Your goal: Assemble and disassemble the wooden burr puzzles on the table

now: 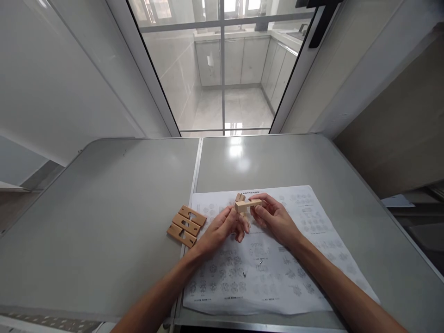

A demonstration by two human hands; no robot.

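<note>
Nearest the viewer, two bare forearms reach over a large white paper sheet (256, 277) printed with small line diagrams, lying on a smooth grey tabletop (104, 231) with a pale metal seam.

Past the forearms, the left hand (220, 229) has its thumb and forefinger drawn together at the left end of a pale, notched wooden bar (248, 205); its other fingers curl loosely beneath. Whether it truly grips the bar is hard to tell. The right hand (274, 219) pinches the bar's right end, thumb below and forefinger above, nearly closed. The bar is held above the sheet, roughly level.

To the left, partly on the sheet's edge, three flat brown wooden plates (186, 226) with cut-out shapes and dark numerals lie side by side.

Just behind the bar is a small grooved wooden block (240, 197); what supports it is unclear.

The bar looks light, stiff and dry, with little slip. It should bear a firm pinch; its solid ends are the best hold, while the thinner notched middle seems weaker.

Farthest off, a glass-paned door (223, 69) with a black handle (322, 25) shows pale cabinets (232, 60) beyond.
</note>
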